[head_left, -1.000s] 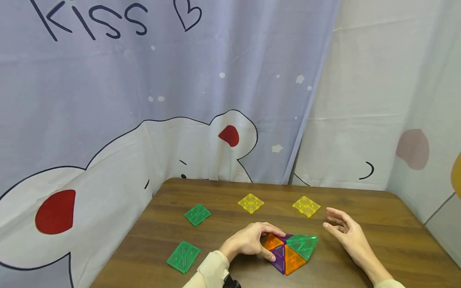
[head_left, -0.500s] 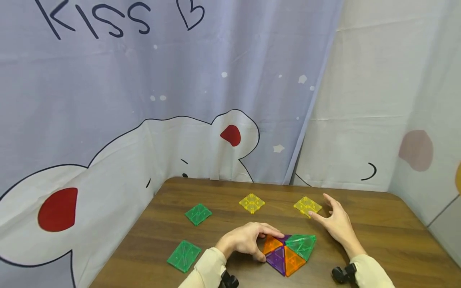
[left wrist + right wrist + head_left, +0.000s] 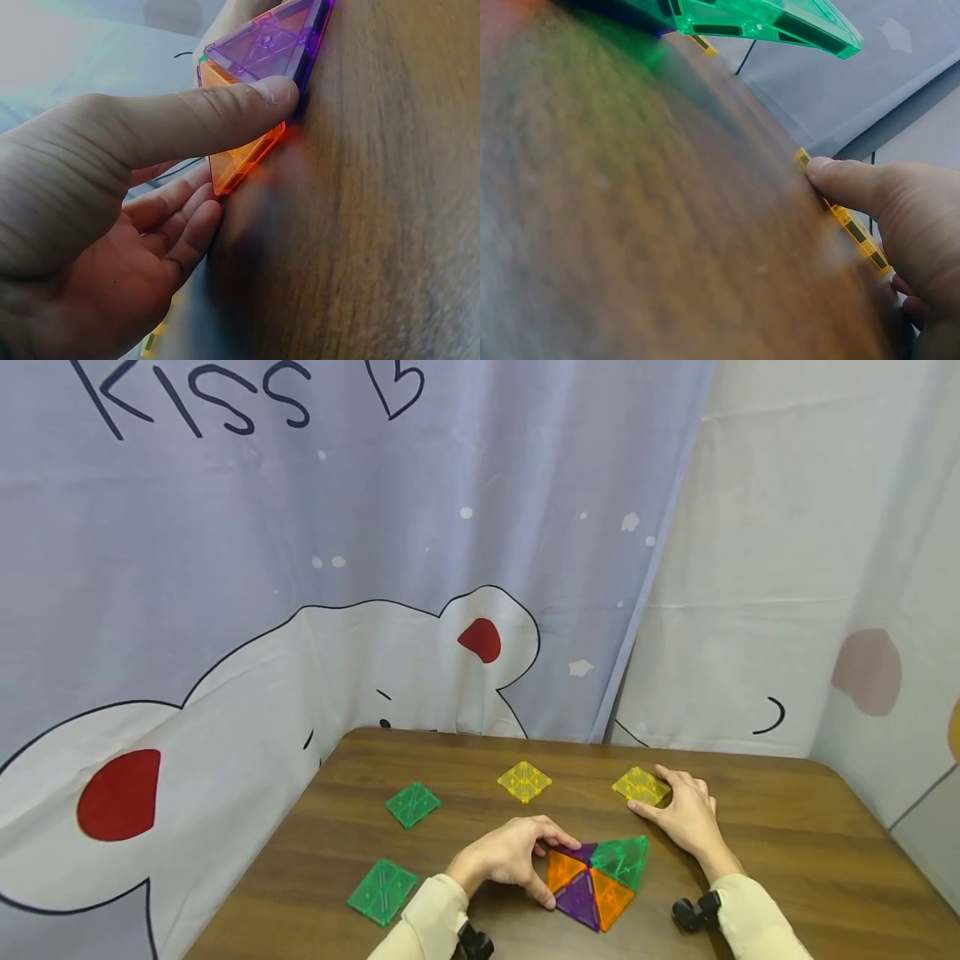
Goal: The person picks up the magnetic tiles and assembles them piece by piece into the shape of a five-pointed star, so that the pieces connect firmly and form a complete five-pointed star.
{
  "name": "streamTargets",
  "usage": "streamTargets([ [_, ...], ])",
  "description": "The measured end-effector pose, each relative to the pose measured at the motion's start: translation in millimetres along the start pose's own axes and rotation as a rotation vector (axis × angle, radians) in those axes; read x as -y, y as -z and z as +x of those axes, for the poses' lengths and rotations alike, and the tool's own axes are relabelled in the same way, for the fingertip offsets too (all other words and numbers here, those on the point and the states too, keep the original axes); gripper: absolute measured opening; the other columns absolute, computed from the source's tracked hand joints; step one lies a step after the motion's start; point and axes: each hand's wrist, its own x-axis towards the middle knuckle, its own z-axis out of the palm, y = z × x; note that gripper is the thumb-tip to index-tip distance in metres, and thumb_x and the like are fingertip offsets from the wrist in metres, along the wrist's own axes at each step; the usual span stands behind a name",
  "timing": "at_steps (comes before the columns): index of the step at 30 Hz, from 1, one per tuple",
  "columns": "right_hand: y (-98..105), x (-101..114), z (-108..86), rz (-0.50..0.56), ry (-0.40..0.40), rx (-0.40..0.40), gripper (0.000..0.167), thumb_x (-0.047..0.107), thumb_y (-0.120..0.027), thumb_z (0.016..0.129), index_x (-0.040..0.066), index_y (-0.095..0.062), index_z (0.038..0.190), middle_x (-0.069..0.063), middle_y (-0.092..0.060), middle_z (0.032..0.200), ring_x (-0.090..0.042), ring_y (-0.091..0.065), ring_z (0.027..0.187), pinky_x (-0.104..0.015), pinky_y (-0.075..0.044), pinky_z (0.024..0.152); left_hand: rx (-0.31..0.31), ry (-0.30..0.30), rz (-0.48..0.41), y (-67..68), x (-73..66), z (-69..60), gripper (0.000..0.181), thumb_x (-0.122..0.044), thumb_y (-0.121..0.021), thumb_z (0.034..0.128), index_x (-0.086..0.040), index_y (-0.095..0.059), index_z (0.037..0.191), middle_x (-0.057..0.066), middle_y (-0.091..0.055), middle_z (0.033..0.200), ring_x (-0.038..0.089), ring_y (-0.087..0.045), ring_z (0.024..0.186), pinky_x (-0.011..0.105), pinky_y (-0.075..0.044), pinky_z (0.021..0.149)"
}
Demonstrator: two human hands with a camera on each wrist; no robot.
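My left hand (image 3: pixel 510 856) holds a raised cluster of translucent magnetic tiles by its left side. The cluster joins purple triangles (image 3: pixel 579 900), orange triangles (image 3: pixel 612 897) and a green piece (image 3: pixel 621 862). In the left wrist view the thumb presses across an orange tile (image 3: pixel 247 154) beside a purple one (image 3: pixel 262 45), and the other fingers reach round the far side. My right hand (image 3: pixel 686 814) spans a flat yellow magnetic tile (image 3: pixel 640 786), thumb at its near edge and index finger at its far edge. The right wrist view shows the thumb touching this yellow tile (image 3: pixel 855 232) edge-on.
Another yellow tile (image 3: pixel 524 782) lies at the back of the wooden table (image 3: pixel 810 843). Two green tiles, one farther back (image 3: pixel 413 805) and one nearer (image 3: pixel 382 892), lie on the left. A printed curtain (image 3: pixel 420 677) hangs behind the table.
My right hand has moved left and away from me onto the right-hand yellow tile. The tile cluster has turned slightly, its green piece shifting left and back; my left hand stays at its side.
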Motion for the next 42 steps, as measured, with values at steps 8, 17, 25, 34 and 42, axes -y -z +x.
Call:
streamTargets([
  [8,12,-4,-5.5,0.065,0.026,0.035,0.085,0.045,-0.093,0.092,-0.003,-0.06,0.154,-0.032,-0.062,0.149,-0.048,-0.052,0.129,-0.068,-0.043,0.107,-0.024,0.004,0.01,-2.7,-1.4,1.1,0.072,-0.019,-0.111,0.0678,-0.023,-0.079,0.132,-0.015,-0.064,0.125,-0.003,-0.058,0.109,0.016,-0.055,0.096],
  [17,43,-23,-25.9,0.057,0.089,0.124,0.079,0.047,-0.093,0.091,0.006,-0.066,0.152,-0.024,-0.067,0.146,-0.041,-0.063,0.12,-0.062,-0.053,0.096,-0.027,-0.004,0.1,-5.0,-6.1,2.6,0.069,-0.03,-0.111,0.0675,-0.027,-0.076,0.126,-0.013,-0.06,0.118,-0.002,-0.056,0.102,0.015,-0.052,0.092],
  [25,64,-34,-52.3,0.083,0.166,0.151,0.071,0.04,-0.096,0.089,0.014,-0.069,0.15,-0.01,-0.07,0.142,-0.026,-0.063,0.12,-0.03,-0.055,0.096,-0.062,0.002,0.163,-2.8,-3.2,0.4,0.066,-0.036,-0.111,0.0668,-0.029,-0.077,0.123,-0.014,-0.06,0.114,0.0,-0.056,0.098,0.014,-0.052,0.086],
  [34,80,-40,-77.1,0.306,0.395,0.289,0.068,0.003,-0.08,0.097,0.008,-0.057,0.161,-0.015,-0.06,0.159,0.01,-0.048,0.143,-0.006,-0.036,0.107,-0.172,0.016,0.268,-5.4,1.4,-1.1,0.067,-0.049,-0.11,0.0665,-0.022,-0.075,0.117,-0.01,-0.065,0.114,0.003,-0.059,0.102,0.018,-0.053,0.092],
  [42,70,-23,-81.0,0.064,0.185,0.231,0.084,0.047,-0.094,0.09,0.018,-0.057,0.161,-0.017,-0.054,0.149,-0.035,-0.044,0.128,-0.061,-0.051,0.092,-0.196,0.059,0.344,-11.0,-4.1,0.6,0.071,-0.061,-0.106,0.0656,-0.021,-0.065,0.108,-0.01,-0.062,0.111,0.005,-0.058,0.104,0.022,-0.053,0.097],
])
